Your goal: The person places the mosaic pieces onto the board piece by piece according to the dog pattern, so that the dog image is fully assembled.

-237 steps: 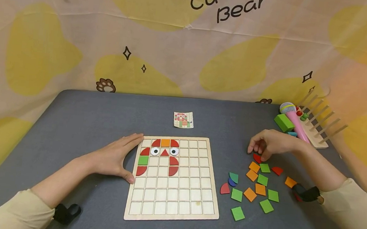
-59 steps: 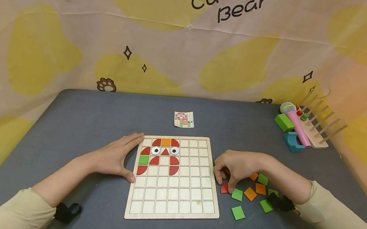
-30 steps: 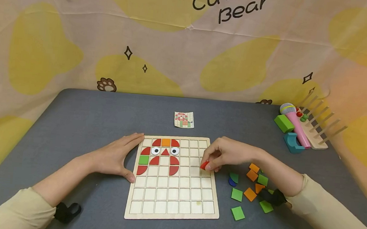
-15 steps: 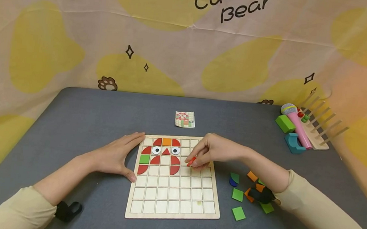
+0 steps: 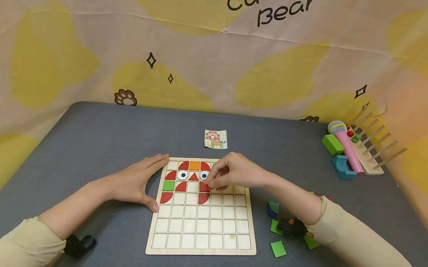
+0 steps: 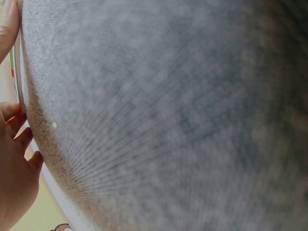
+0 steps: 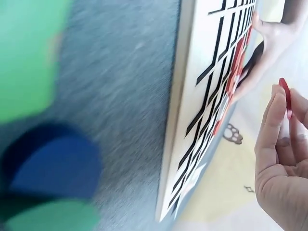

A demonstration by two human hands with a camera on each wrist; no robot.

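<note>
My left hand (image 5: 131,183) rests along the left edge of the square wooden grid board (image 5: 199,255), fingers straight and thumb spread apart. My right hand (image 5: 235,173) hovers over the board's upper middle and pinches a red quarter-circle tile (image 7: 286,96) between thumb and fingertips, clearest in the right wrist view. Under it lie two stacked red tiles (image 5: 203,198) and a round eye tile (image 5: 204,175), partly covered. Other pieces set in the grid include an orange square (image 5: 194,165), a red triangle (image 5: 193,177), a green square (image 5: 168,185) and more red quarter-circles.
Behind the board lies a small pattern card (image 5: 215,139). Loose tiles, such as a green square (image 5: 278,249), lie right of the board, partly hidden by the right arm. At the back right are a pink microphone (image 5: 350,152), a green block (image 5: 332,144), a blue arch (image 5: 343,167) and a pegged rack (image 5: 373,169).
A red tile has appeared in the grid below the left eye. My right hand has picked another red tile up beside the board and carried it left over the grid. My left hand stays put.
</note>
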